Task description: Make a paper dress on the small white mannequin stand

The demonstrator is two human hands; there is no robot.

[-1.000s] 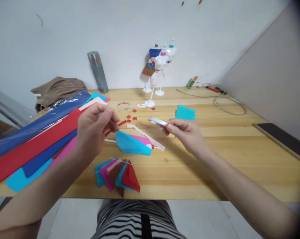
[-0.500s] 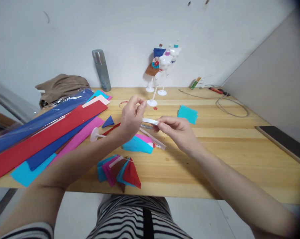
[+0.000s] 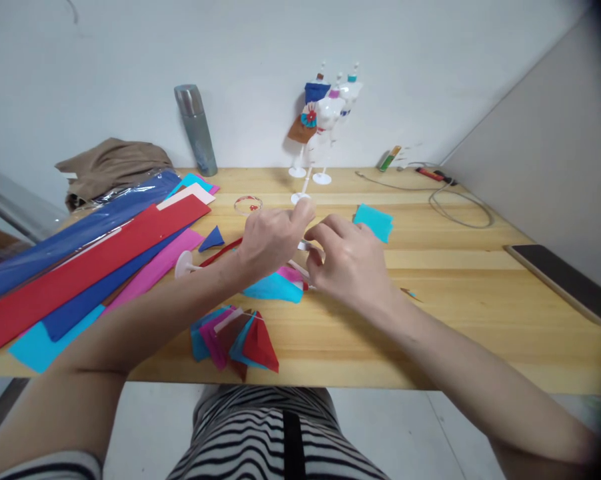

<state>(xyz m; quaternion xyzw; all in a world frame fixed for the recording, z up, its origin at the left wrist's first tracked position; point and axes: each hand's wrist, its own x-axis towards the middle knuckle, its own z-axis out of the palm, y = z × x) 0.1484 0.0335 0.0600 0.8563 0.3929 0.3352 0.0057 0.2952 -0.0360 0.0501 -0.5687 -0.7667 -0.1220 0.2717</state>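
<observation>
Over the middle of the table my left hand is closed, thumb pressed to its fingers, on a narrow white strip. The strip runs toward my right hand, whose fingers curl around its end with thumb and index fingertips apart. Any contact of the hidden fingers with the strip cannot be made out. Beneath the hands lie a turquoise cloth piece and a pink piece. A white stand base and a red strip lie beside my left forearm.
Small white dress forms stand at the wall, one in blue and brown cloth. Coloured cloth strips cover the left side, near a flask. Folded cloth pieces lie in front. A turquoise square, cable and phone lie right.
My right hand has moved left and turned palm down, its thumb and index fingertips parting. My left hand stays closed, nearer to the right one. Less of the white strip shows.
</observation>
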